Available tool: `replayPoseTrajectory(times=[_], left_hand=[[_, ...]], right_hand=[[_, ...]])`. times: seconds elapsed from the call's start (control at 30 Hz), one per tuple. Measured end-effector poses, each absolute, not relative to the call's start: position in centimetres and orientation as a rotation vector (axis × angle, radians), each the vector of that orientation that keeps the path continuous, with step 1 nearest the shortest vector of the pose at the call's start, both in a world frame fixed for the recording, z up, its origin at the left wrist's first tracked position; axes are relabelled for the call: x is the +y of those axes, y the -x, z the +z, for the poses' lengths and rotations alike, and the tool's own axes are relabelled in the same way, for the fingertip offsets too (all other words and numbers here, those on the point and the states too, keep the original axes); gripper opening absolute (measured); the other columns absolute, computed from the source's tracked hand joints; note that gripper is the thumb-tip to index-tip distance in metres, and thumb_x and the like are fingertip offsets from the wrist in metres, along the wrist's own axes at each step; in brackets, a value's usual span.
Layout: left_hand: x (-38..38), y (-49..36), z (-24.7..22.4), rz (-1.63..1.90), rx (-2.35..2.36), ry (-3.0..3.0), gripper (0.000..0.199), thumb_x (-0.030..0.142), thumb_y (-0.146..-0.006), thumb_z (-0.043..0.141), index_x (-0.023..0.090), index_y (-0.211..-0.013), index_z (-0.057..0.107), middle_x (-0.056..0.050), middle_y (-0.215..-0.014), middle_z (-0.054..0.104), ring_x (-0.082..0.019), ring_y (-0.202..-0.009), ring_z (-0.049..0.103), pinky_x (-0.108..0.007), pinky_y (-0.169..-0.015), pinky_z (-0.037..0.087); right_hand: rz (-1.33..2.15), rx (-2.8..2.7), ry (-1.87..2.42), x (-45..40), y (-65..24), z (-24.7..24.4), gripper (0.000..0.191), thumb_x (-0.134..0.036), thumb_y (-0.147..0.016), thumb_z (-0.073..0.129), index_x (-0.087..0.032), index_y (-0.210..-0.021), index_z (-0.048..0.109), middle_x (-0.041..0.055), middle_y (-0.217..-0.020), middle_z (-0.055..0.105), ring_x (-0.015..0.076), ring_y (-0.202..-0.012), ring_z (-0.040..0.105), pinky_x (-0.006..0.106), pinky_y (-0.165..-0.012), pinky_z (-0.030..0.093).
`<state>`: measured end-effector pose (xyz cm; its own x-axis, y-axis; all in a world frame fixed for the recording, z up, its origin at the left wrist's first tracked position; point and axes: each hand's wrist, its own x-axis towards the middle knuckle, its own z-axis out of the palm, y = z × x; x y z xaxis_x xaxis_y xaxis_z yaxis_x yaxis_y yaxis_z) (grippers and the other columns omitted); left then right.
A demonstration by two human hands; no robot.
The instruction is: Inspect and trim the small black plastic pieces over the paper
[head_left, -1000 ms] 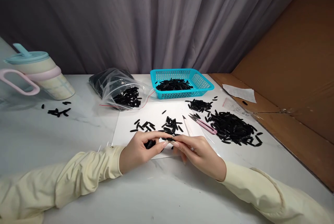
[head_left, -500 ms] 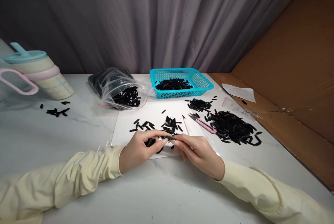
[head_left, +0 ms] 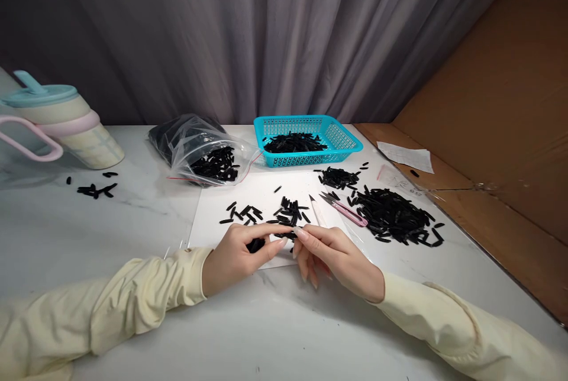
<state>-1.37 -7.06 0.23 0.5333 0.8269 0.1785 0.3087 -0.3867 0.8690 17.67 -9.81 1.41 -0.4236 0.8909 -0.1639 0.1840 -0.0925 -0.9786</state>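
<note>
My left hand (head_left: 239, 254) is closed in a pinch, thumb and forefinger around a small narrow black piece (head_left: 288, 235). My right hand (head_left: 337, 254) meets it from the other side, its thumb and forefinger pinched at the piece's end, its other fingers curled loosely below. Fingertips hide most of the piece. Under and beyond the hands, a white sheet (head_left: 213, 196) bears loose black pieces (head_left: 290, 210) of the same slim, pointed shape. A white pen-like tool with a dark tip (head_left: 318, 210) and pink-handled thread snips (head_left: 348, 210) lie beyond my right hand.
A blue basket (head_left: 308, 162) with black pieces stands at the back. Left of it lies an open zip bag (head_left: 177, 168) of black pieces. A large black heap (head_left: 394, 215) is on the right, a lidded cup (head_left: 95, 147) far left, cardboard (head_left: 488, 132) along the right.
My right hand has turned slightly, with its thumb now on top at the piece and its lower fingers more visible. My left hand stays almost still.
</note>
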Motion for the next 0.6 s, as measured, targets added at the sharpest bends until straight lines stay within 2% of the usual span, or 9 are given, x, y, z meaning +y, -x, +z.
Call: replayPoseTrajectory(times=[0.13,0.27,0.37,0.5,0.6], left_hand=[[-6.99,1.34,0.22,0.783,0.894,-1.963,0.028,0.028,-0.083,0.053,0.016,-0.101,0.069,0.000,-0.057,0.059,-0.008,-0.045,0.040,-0.020,-0.045,0.035],[-6.95,1.44,0.06,0.794,0.886,-2.000,0.027,0.027,-0.084,0.052,0.015,-0.103,0.069,-0.001,-0.059,0.060,-0.008,-0.046,0.042,-0.019,-0.046,0.036],[-7.00,1.54,-0.14,0.815,0.862,-2.031,0.029,0.025,-0.084,0.053,0.014,-0.107,0.067,0.001,-0.057,0.058,-0.007,-0.045,0.041,-0.019,-0.045,0.036],[-7.19,1.55,-0.40,0.842,0.806,-2.128,0.035,0.022,-0.085,0.051,0.010,-0.116,0.061,0.004,-0.049,0.050,-0.007,-0.042,0.031,-0.019,-0.041,0.031],[-7.37,1.46,-0.54,0.836,0.788,-2.207,0.038,0.019,-0.085,0.049,0.007,-0.120,0.057,0.005,-0.047,0.046,-0.007,-0.042,0.028,-0.019,-0.042,0.030]], right_hand=[[1.712,-1.511,1.127,-9.58,-17.70,1.42,0.036,-0.045,-0.091,0.037,-0.015,-0.073,0.048,-0.0009,-0.050,0.056,0.0078,-0.036,0.049,0.017,-0.034,0.027],[1.721,-1.488,1.127,-9.55,-17.66,1.42,0.037,-0.045,-0.091,0.038,-0.015,-0.074,0.050,-0.0001,-0.051,0.058,0.0074,-0.037,0.050,0.016,-0.033,0.027],[1.666,-1.470,1.143,-9.54,-17.52,1.52,0.035,-0.044,-0.091,0.041,-0.014,-0.081,0.054,0.0036,-0.065,0.064,0.0077,-0.041,0.054,0.015,-0.032,0.031],[1.690,-1.378,1.098,-9.31,-17.51,1.50,0.033,-0.042,-0.089,0.046,-0.012,-0.094,0.059,0.0114,-0.091,0.067,0.0107,-0.051,0.063,0.014,-0.032,0.038],[1.750,-1.252,1.086,-8.97,-17.63,1.36,0.032,-0.040,-0.088,0.050,-0.012,-0.092,0.062,0.0133,-0.095,0.067,0.0120,-0.055,0.065,0.014,-0.033,0.042]])
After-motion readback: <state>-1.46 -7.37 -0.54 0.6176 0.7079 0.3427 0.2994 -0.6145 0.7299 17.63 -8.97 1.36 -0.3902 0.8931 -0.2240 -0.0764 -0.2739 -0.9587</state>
